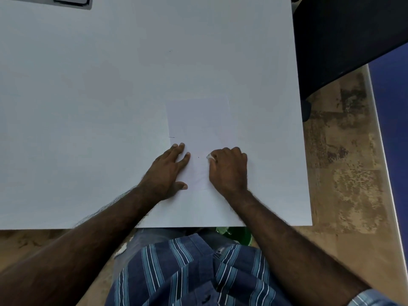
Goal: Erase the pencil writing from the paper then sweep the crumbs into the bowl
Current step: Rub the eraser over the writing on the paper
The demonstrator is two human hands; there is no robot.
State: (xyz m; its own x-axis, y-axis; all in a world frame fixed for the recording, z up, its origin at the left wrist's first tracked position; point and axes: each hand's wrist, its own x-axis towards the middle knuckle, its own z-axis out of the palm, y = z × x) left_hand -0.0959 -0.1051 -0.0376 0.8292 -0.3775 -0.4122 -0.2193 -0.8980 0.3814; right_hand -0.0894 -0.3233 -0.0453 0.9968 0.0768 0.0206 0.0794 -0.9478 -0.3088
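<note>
A white sheet of paper (198, 120) lies on the white table (88, 107), near its front right part. A short dark pencil mark (171, 137) shows near the paper's left edge, and a tiny dark speck (198, 157) lies between my hands. My left hand (170, 171) presses flat on the paper's lower left with straight fingers. My right hand (227, 166) is curled round a small white eraser (209, 156), whose tip touches the paper. A green bowl (237, 235) peeks out below the table's front edge, on my lap, mostly hidden.
The table's front edge (66, 228) runs just ahead of my body and its right edge (302, 129) borders a brown patterned floor. A dark chair (344, 40) stands at the far right. A grey device (72, 2) sits at the far left corner.
</note>
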